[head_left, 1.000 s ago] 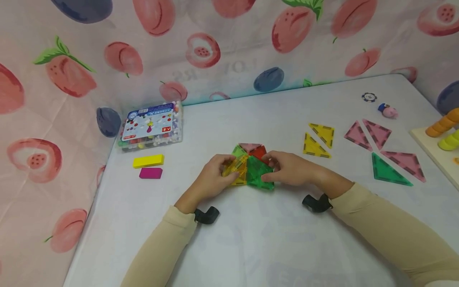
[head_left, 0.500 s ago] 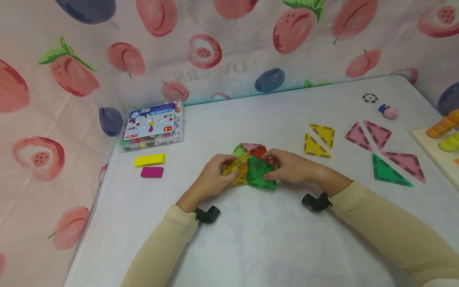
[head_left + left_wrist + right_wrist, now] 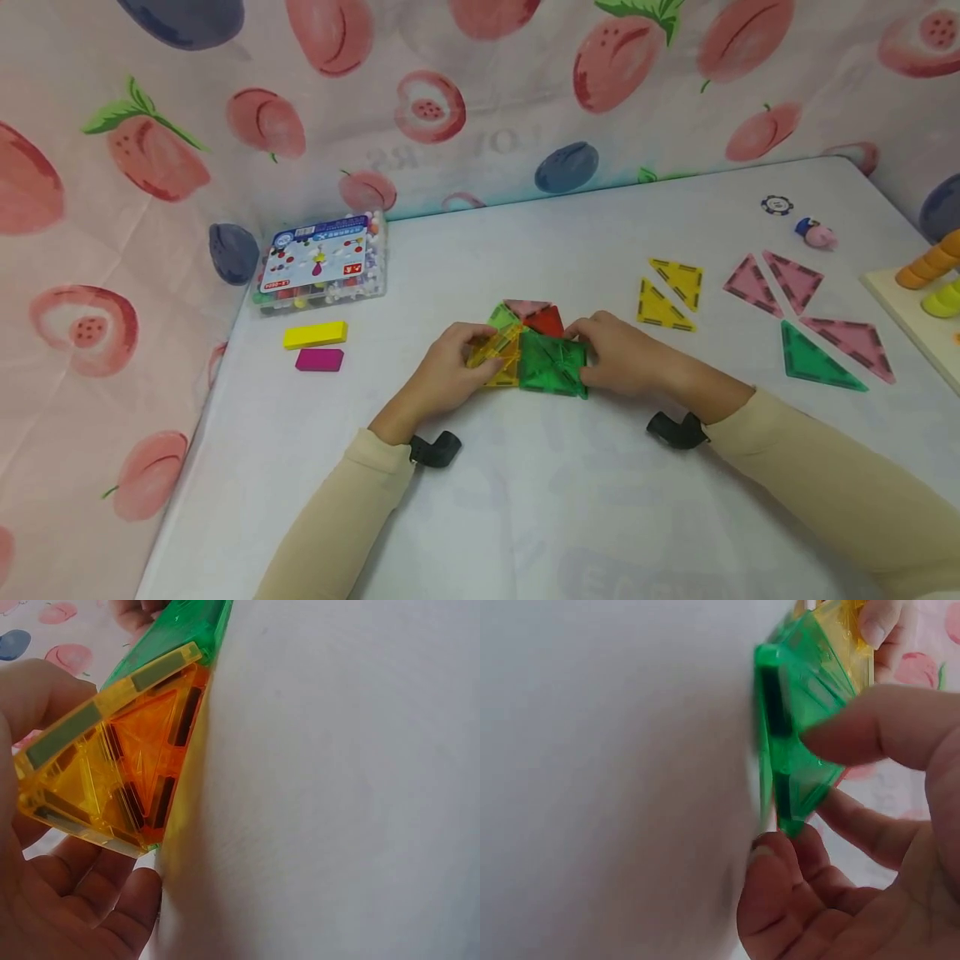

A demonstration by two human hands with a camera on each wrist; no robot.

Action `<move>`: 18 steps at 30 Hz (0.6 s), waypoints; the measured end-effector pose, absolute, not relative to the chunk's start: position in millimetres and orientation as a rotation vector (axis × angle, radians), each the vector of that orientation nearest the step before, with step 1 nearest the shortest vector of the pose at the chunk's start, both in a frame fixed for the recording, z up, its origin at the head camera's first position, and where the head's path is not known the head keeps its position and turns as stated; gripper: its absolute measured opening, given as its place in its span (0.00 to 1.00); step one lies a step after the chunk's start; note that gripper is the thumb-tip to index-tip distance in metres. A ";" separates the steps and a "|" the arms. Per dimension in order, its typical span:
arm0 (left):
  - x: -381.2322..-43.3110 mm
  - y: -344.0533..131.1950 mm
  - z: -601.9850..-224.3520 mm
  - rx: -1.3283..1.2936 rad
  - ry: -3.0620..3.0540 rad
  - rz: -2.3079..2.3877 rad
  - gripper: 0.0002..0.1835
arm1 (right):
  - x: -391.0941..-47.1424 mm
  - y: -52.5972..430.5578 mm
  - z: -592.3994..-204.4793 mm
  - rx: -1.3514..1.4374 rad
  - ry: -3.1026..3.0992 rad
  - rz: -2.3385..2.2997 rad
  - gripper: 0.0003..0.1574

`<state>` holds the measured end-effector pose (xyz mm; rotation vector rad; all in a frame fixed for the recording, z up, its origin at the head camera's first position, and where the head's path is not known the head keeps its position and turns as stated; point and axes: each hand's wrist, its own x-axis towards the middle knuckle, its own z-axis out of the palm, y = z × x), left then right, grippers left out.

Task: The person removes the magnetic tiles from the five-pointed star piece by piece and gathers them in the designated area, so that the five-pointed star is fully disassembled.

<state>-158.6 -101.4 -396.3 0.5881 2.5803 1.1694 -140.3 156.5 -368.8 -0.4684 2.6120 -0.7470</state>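
Observation:
In the head view, translucent magnetic tiles form a small cluster mid-table. My left hand (image 3: 459,365) pinches a yellow triangular magnetic tile (image 3: 79,776) between thumb and fingers, tilted up at the cluster's left side. An orange triangular tile (image 3: 154,742) stands right beside it in the left wrist view. On the other side, my right hand (image 3: 622,358) grips the outer edge of a green magnetic tile (image 3: 551,367), thumb on its face. Behind the green piece show a red tile (image 3: 546,322), a pink tile (image 3: 527,307) and a light green tile (image 3: 502,317).
Loose yellow (image 3: 663,307), pink (image 3: 795,282) and dark green (image 3: 817,358) triangular tiles lie to the right. A poker chip (image 3: 777,205), a pig figurine (image 3: 817,234) and a wooden board (image 3: 915,321) are farther right. At left are a bead box (image 3: 322,262), a yellow block (image 3: 315,334) and a magenta block (image 3: 319,360).
My right hand has moved slightly to the right, and the green tile's outer edge has swung right with it, so its face looks wider. My left hand keeps its hold on the yellow tile.

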 end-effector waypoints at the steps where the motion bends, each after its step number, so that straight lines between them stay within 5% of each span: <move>1: -158.7 -101.6 -396.3 0.590 2.581 1.164 0.23 | -138.6 157.2 -368.5 -0.471 2.619 -0.728 0.31; 8: -159.4 -102.6 -395.9 0.592 2.582 1.167 0.23 | -131.3 156.1 -367.8 -0.552 2.652 -0.668 0.44; 18: -159.3 -101.7 -398.1 0.638 2.592 1.165 0.23 | -114.9 177.3 -367.2 -0.499 2.745 -0.452 0.40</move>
